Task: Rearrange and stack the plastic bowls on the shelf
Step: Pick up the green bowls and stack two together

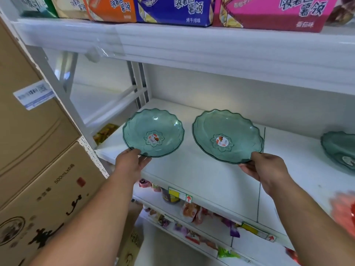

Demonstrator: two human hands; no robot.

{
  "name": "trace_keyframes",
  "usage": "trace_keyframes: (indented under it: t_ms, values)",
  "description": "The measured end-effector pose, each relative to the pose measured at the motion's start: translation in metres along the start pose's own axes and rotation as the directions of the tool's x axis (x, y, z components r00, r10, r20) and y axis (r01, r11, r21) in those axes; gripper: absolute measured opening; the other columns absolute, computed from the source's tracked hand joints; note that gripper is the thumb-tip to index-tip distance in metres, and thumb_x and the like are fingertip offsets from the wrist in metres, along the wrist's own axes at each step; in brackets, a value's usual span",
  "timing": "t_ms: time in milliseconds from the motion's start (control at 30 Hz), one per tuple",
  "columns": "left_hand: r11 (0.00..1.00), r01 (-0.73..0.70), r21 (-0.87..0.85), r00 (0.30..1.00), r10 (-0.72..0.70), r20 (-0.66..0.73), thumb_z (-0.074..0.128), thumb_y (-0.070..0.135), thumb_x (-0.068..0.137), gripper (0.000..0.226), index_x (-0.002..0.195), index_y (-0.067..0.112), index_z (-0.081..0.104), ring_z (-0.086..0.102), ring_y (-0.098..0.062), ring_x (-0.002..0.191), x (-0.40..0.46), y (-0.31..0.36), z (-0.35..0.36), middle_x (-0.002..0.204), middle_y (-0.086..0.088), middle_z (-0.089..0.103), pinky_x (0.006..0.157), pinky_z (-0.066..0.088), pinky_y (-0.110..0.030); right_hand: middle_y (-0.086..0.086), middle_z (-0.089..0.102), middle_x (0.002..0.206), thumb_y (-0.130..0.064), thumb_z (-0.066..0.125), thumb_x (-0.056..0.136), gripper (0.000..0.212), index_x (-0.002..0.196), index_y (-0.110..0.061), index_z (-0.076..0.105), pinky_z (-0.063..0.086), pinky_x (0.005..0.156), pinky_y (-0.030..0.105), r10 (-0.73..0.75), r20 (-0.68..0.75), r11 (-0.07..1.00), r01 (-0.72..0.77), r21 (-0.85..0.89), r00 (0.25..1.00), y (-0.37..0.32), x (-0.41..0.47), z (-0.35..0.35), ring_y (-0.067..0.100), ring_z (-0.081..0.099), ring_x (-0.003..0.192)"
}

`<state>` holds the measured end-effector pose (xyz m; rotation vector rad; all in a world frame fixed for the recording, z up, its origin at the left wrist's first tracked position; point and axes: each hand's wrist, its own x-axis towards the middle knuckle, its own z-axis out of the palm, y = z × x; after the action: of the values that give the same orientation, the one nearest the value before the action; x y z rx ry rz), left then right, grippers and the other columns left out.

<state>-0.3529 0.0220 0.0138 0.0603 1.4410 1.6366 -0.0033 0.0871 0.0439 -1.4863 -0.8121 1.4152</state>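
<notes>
Two clear green plastic bowls with scalloped rims and a round sticker in the middle are over the white shelf (192,169). My left hand (130,162) pinches the near rim of the left bowl (153,131). My right hand (267,167) grips the near rim of the right bowl (226,135), thumb on top and fingers beneath. Both bowls tilt slightly toward me and sit side by side, apart from each other. A third green bowl (340,150) rests on the shelf at the far right, partly cut off by the frame edge.
Brown cardboard boxes (38,150) are stacked at the left beside the shelf post. The shelf above (211,50) carries orange, blue and pink snack cartons. Lower shelves (192,217) hold packaged snacks behind price tags. A blurred red object (345,214) sits at the right edge.
</notes>
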Motion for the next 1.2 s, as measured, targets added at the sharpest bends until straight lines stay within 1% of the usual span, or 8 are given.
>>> trace_keyframes:
  t_ms: [133,233,400,533,800,967,1067,1200]
  values:
    - [0.999,0.003,-0.034,1.000,-0.003,0.008,0.052,-0.007,0.093,0.034,0.125,0.003,0.058,0.070,-0.030,0.096,0.016,0.001,0.009,0.114,-0.014,0.068,0.074,0.062,-0.041,0.028,0.072,0.097,-0.001,0.053,0.091,0.019,0.102,0.011,0.063,0.062,0.062,0.026,0.002,0.004,1.000,-0.002,-0.015,1.000,-0.005,0.010,0.007,0.034,0.074,0.084]
    - [0.999,-0.003,-0.047,1.000,0.003,0.010,0.054,-0.005,0.093,0.035,0.127,0.003,0.058,0.070,-0.030,0.097,0.031,0.003,0.015,0.117,-0.015,0.068,0.072,0.062,-0.039,0.025,0.072,0.101,-0.002,0.052,0.092,0.020,0.103,0.010,0.063,0.062,0.064,0.026,-0.002,0.010,1.000,0.002,-0.007,1.000,-0.008,0.014,0.013,0.034,0.074,0.087]
    - [0.997,0.001,-0.073,0.999,0.002,0.045,0.051,-0.004,0.096,0.036,0.131,0.005,0.057,0.068,-0.029,0.100,0.060,0.009,0.028,0.118,-0.013,0.066,0.088,0.057,-0.045,0.024,0.073,0.101,-0.001,0.051,0.092,0.020,0.103,0.010,0.063,0.062,0.062,0.024,-0.001,-0.024,1.000,0.001,0.008,1.000,-0.007,0.022,0.027,0.034,0.074,0.086]
    - [0.993,0.028,-0.112,0.999,-0.023,0.047,0.052,-0.005,0.095,0.036,0.129,0.004,0.058,0.069,-0.030,0.096,0.093,0.017,0.037,0.104,-0.011,0.069,0.077,0.059,-0.042,0.025,0.073,0.101,0.000,0.051,0.091,0.019,0.100,0.010,0.064,0.063,0.065,0.028,-0.003,-0.054,1.000,0.004,0.011,0.999,-0.002,0.032,0.046,0.036,0.074,0.088]
    - [0.992,0.051,-0.113,0.998,-0.046,0.047,0.048,-0.009,0.093,0.033,0.121,0.005,0.058,0.069,-0.034,0.092,0.151,0.033,0.055,0.098,-0.012,0.065,0.072,0.060,-0.045,0.023,0.074,0.099,0.000,0.051,0.091,0.019,0.099,0.010,0.065,0.063,0.068,0.030,-0.026,-0.073,0.999,0.028,0.025,0.997,0.006,0.052,0.085,0.035,0.075,0.089]
    - [0.994,0.039,-0.100,0.997,-0.032,0.074,0.045,-0.013,0.091,0.034,0.118,0.003,0.059,0.066,-0.034,0.096,0.177,0.035,0.061,0.095,-0.012,0.063,0.067,0.058,-0.043,0.024,0.074,0.100,-0.002,0.049,0.092,0.023,0.102,0.014,0.064,0.064,0.069,0.033,-0.041,-0.077,0.999,0.043,0.027,0.996,0.015,0.062,0.099,0.030,0.075,0.075]
    - [0.993,0.049,-0.109,0.997,-0.041,0.072,0.047,-0.013,0.091,0.034,0.118,0.003,0.060,0.066,-0.035,0.099,0.190,0.036,0.063,0.096,-0.012,0.063,0.066,0.058,-0.043,0.024,0.074,0.098,-0.002,0.049,0.092,0.023,0.101,0.012,0.064,0.064,0.070,0.033,-0.035,-0.090,0.999,0.037,0.026,0.995,0.019,0.067,0.106,0.029,0.076,0.073]
    - [0.988,0.072,-0.138,0.995,-0.062,0.076,0.049,-0.012,0.090,0.041,0.126,0.005,0.060,0.067,-0.035,0.097,0.203,0.036,0.065,0.106,-0.013,0.064,0.069,0.060,-0.044,0.023,0.074,0.099,-0.003,0.050,0.093,0.022,0.102,0.010,0.065,0.064,0.070,0.033,-0.029,-0.090,0.999,0.031,0.021,0.996,0.020,0.069,0.113,0.033,0.076,0.082]
